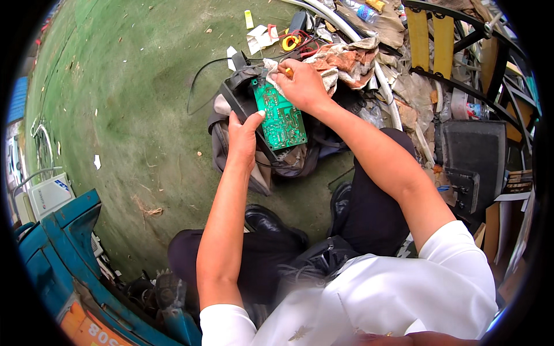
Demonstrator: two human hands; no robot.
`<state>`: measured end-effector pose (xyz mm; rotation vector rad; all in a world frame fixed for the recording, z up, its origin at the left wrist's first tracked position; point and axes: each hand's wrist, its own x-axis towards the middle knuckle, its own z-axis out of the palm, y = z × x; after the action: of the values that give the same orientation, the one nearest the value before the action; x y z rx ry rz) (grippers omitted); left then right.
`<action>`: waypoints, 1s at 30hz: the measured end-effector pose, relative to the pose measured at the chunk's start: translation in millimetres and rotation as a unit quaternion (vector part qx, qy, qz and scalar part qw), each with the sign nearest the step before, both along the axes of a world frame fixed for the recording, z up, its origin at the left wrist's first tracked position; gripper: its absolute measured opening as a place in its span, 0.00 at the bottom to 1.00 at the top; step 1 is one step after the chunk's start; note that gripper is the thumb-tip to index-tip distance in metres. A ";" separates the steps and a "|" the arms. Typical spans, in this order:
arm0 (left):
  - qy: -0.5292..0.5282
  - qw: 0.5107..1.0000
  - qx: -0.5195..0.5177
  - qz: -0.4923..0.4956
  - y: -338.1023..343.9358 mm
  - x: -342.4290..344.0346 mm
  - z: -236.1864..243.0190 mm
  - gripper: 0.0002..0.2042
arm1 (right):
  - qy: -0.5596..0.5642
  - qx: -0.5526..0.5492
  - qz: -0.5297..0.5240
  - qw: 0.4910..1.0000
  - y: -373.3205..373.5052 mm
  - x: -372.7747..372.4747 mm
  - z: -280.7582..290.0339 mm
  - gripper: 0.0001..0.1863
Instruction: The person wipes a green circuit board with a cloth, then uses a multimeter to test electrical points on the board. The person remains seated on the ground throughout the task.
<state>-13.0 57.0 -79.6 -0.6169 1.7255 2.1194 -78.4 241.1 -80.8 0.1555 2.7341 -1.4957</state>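
My left hand (243, 135) grips the black housing (229, 93) from the left, its thumb at the edge of a green circuit board (280, 124) that lies in the housing. My right hand (301, 86) is closed on a small yellow-handled tool (288, 71) above the board's upper end, beside a whitish rag (271, 68); the tool's tip is hidden. Under the housing sits a grey-brown bag (222, 155). Just beyond are a crumpled stained cloth (346, 60) and a black thin cable (193, 81).
The green floor (127, 104) holds paper scraps, a yellow ring-shaped item (291, 41) and red wires. Scrap, white pipes (395, 109), a black-yellow metal frame (444, 46) and a dark panel (470, 150) crowd the right. A teal machine (69, 242) stands at the lower left.
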 end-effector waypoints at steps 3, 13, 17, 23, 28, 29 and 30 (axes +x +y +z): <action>-0.006 1.000 0.023 0.005 0.7 -2.0 -3.8 0.26 | 0.086 -0.122 -0.046 0.988 5.2 -8.3 -2.8 0.13; -0.031 0.999 0.035 0.018 -3.2 -0.8 -6.6 0.25 | -0.034 -0.284 -0.117 0.951 48.9 -34.8 -15.6 0.17; -0.027 0.999 0.028 0.003 -3.4 -1.2 -9.3 0.24 | -0.009 -0.135 0.017 0.991 37.7 -25.6 -16.0 0.18; 0.021 0.999 -0.030 -0.005 -1.3 4.2 -12.1 0.26 | -0.081 -0.062 0.138 0.985 29.3 -23.0 -12.0 0.17; 0.001 1.000 -0.011 0.010 -1.3 6.0 -13.9 0.29 | -0.044 -0.060 0.030 0.997 18.9 -19.0 -19.8 0.17; 0.002 1.000 0.001 -0.001 0.1 5.2 -12.5 0.30 | -0.040 -0.076 0.012 0.996 22.9 -18.7 -23.4 0.17; 0.002 1.000 0.010 -0.008 -1.8 5.2 -10.3 0.33 | -0.036 -0.094 -0.002 0.995 21.5 -18.7 -19.1 0.18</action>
<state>-7.9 55.2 -89.8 -0.5913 1.7046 2.1259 -97.1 262.6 -99.9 0.2053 2.5222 -1.7030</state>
